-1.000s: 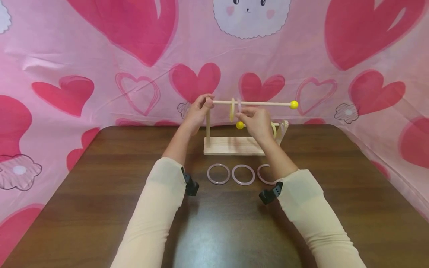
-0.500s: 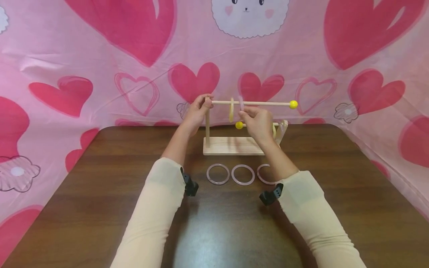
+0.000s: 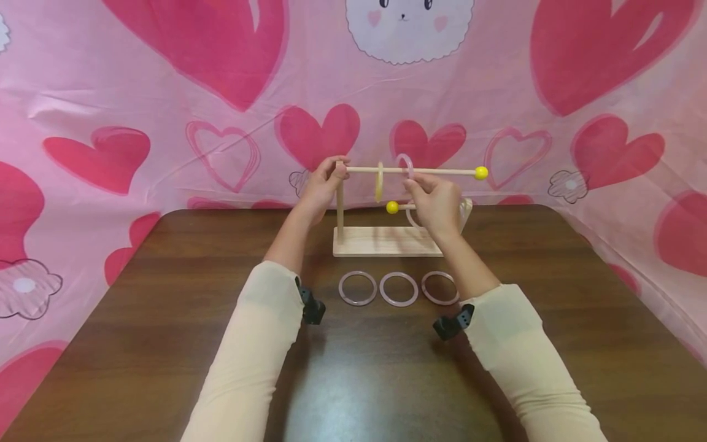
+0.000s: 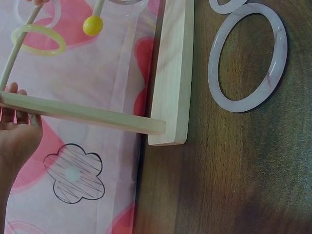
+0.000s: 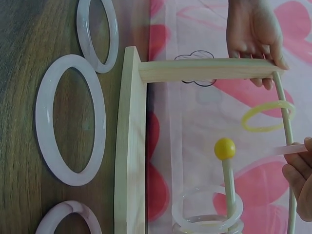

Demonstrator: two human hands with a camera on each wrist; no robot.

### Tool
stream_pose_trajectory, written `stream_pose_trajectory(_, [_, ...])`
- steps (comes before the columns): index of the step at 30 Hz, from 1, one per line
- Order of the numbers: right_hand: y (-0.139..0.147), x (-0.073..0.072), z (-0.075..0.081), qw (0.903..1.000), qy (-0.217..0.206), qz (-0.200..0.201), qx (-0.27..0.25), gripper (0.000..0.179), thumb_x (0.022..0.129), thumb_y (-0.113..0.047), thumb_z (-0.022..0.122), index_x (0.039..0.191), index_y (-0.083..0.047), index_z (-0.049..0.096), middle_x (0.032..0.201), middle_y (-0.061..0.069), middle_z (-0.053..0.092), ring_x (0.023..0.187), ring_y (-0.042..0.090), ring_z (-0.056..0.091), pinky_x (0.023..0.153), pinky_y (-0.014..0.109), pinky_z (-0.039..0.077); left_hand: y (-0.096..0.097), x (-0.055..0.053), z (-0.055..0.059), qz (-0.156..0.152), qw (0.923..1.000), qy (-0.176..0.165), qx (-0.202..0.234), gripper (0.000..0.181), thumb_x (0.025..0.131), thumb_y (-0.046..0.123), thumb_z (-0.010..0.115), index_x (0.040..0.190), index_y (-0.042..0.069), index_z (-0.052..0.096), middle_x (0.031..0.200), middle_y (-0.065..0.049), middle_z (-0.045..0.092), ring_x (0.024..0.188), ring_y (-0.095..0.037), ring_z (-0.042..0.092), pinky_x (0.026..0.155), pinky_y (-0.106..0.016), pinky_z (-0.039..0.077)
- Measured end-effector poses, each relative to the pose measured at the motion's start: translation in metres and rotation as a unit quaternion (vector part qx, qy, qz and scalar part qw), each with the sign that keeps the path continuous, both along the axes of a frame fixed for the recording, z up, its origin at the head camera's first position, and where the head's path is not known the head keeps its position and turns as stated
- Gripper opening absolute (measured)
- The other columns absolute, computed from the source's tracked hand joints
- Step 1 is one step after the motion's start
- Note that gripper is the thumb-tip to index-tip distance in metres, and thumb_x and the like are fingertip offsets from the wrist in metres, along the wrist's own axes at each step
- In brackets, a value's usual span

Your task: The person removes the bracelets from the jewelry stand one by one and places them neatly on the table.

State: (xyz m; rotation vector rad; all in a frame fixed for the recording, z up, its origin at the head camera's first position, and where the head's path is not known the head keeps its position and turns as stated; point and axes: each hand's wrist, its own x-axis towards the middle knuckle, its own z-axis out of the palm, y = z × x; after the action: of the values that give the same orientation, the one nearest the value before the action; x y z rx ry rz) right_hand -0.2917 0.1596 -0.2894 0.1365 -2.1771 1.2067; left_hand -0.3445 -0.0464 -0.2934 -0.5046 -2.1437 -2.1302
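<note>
My left hand (image 3: 323,191) grips the top of the upright post (image 3: 340,209) of a wooden bangle stand, fingers behind it and thumb at the rod end. My right hand (image 3: 439,205) pinches a pale pink bangle (image 5: 287,149) between thumb and fingers; the upper rod (image 3: 442,171) runs through it. Left of that bangle, a yellow bangle (image 3: 379,184) hangs on the same rod. The rod ends in a yellow ball (image 3: 482,173) at the right. On the lower rod, pale bangles (image 5: 178,204) show in the right wrist view, partly behind my right hand in the head view.
The stand's flat base (image 3: 386,241) rests near the table's back edge. In front lie three pale bangles in a row: a left one (image 3: 358,304), a middle one (image 3: 399,304) and a right one (image 3: 439,302). A pink heart-patterned cloth (image 3: 221,73) hangs behind.
My right hand has moved right along the upper rod with the pale pink bangle, which has turned to show more of its ring. My left hand stays on the post.
</note>
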Motion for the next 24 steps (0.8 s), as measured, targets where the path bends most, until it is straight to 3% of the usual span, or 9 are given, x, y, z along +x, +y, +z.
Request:
stream_pose_trajectory(10, [0.006, 0.005, -0.002, 0.9988, 0.045, -0.013, -0.016, 0.019, 0.081, -0.015, 0.072, 0.098, -0.005, 0.072, 0.091, 0.008, 0.068, 0.085, 0.012, 0.066, 0.065, 0.014, 0.047, -0.002, 0.001, 0.001, -0.005, 1.0, -0.004, -0.005, 0.037, 0.097, 0.022, 0.045, 0.128, 0.003, 0.046, 0.119, -0.016, 0.052, 0.11, -0.024, 0.049, 0.099, -0.033, 0.032])
stream_pose_trajectory(17, [0.012, 0.007, -0.003, 0.9974, 0.06, -0.016, -0.036, 0.019, 0.081, -0.013, 0.072, 0.098, -0.005, 0.072, 0.087, 0.011, 0.069, 0.059, -0.01, 0.054, 0.055, 0.011, 0.043, -0.001, 0.002, 0.001, -0.003, 1.0, -0.003, -0.001, 0.036, 0.097, 0.021, 0.045, 0.128, 0.002, 0.046, 0.118, -0.016, 0.052, 0.109, -0.023, 0.049, 0.098, -0.032, 0.033])
stream_pose_trajectory(24, [0.017, 0.009, -0.006, 0.9957, 0.081, -0.017, -0.043, 0.019, 0.08, -0.009, 0.072, 0.098, 0.0, 0.071, 0.087, 0.014, 0.068, 0.072, -0.009, 0.058, 0.063, 0.011, 0.046, 0.0, 0.001, 0.0, 0.001, 1.0, -0.004, -0.005, 0.036, 0.096, 0.021, 0.046, 0.128, 0.004, 0.047, 0.119, -0.019, 0.052, 0.11, -0.024, 0.049, 0.099, -0.033, 0.032])
